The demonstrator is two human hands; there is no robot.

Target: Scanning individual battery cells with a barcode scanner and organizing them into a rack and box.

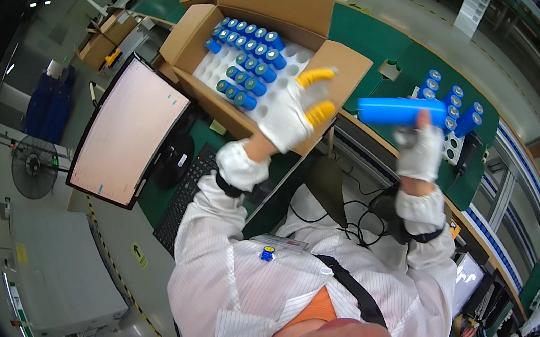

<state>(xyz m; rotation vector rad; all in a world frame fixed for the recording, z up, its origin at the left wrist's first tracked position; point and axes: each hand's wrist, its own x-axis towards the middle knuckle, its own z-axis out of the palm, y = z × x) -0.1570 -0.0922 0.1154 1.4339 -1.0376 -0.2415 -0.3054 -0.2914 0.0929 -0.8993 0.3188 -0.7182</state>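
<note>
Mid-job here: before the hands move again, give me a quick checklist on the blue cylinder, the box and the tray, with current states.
1. Right hand grips the blue cylinder: ok, held level, though blurred.
2. Left hand free: ok, open with fingers spread above the cardboard box.
3. Box flaps open: ok.
4. Blue cells in the box upright in the white insert: ok, and many holes are bare.
5. White tray on the green bench with upright cells: ok.
6. Cylinder free of damage: cannot tell.

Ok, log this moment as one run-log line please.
left hand: open, over cardboard box | right hand: holding blue cylinders | tray: blue cells standing
</note>
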